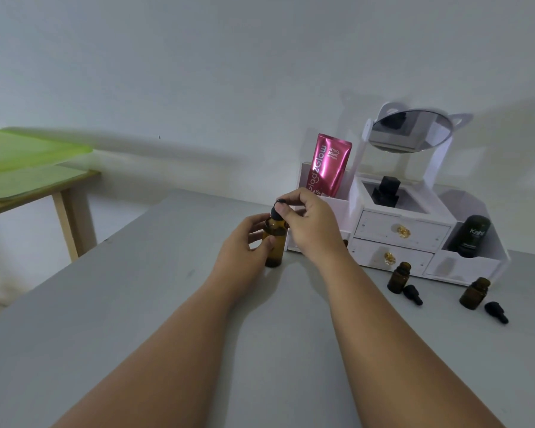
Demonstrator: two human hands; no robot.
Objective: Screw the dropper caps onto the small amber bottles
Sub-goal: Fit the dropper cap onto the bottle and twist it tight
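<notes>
An amber bottle [274,247] stands upright on the grey table [136,304] near its middle. My left hand [246,248] grips the bottle's body from the left. My right hand [306,220] pinches a black dropper cap [275,211] that sits on the bottle's neck. Two more amber bottles stand uncapped to the right, one [399,277] in front of the drawers and one [475,293] further right. A loose black dropper cap lies beside each of them, one [413,294] and the other [496,312].
A white cosmetic organiser [399,233] with drawers and a round mirror [411,131] stands at the back right, holding a pink tube [329,165] and a black bottle [471,236]. A wooden side table [65,211] with green boards stands at the left.
</notes>
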